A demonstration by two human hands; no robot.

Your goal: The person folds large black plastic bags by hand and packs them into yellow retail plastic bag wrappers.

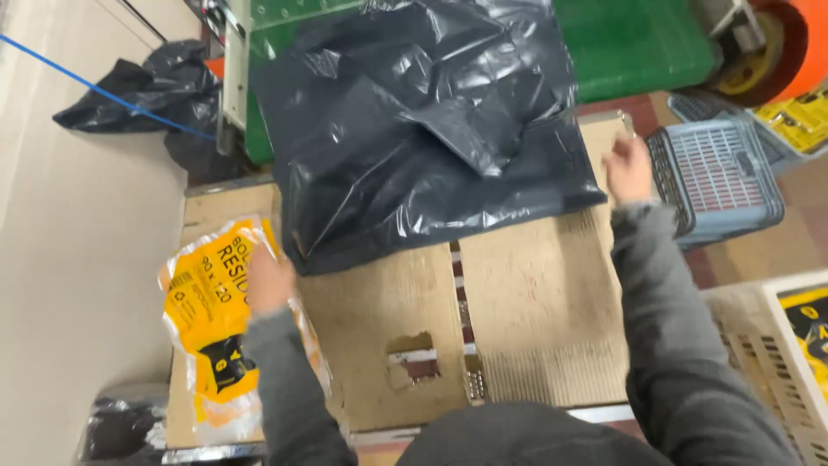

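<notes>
A large dark plastic bag (423, 121) lies crumpled over the far part of a worn cardboard sheet (526, 302). My left hand (266, 280) rests on a yellow and clear plastic packet (207, 319) at the cardboard's left edge, fingers on top of it. My right hand (628, 168) is at the far right corner of the cardboard, just past the dark bag's right edge, fingers loosely curled; whether it grips anything is unclear. Both arms wear grey sleeves.
A pale blue plastic basket (720, 177) stands right of the cardboard. A beige crate (776, 362) sits at the near right. Green surface (634, 43) and an orange tape roll (776, 43) lie beyond. Another dark bag (155, 86) lies on the left floor.
</notes>
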